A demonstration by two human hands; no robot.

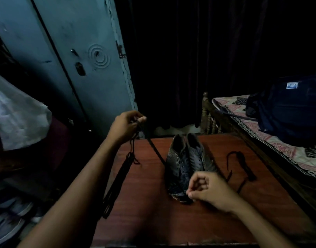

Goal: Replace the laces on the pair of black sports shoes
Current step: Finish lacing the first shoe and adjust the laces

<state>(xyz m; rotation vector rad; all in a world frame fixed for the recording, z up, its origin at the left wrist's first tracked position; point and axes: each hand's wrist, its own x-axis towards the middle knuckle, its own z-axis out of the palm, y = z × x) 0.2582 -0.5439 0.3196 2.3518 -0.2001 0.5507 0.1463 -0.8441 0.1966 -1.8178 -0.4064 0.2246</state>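
With the left hand (125,127) raised past the table's (144,203) far-left corner, pinching a taut lace (154,149) from the black shoes (186,163) at its middle, and the right hand (205,189) pinching near the closer shoe end, a hard pull could drag them askew.

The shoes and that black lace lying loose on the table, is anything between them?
Nothing. In the head view, bare table separates the shoes from the loose lace.
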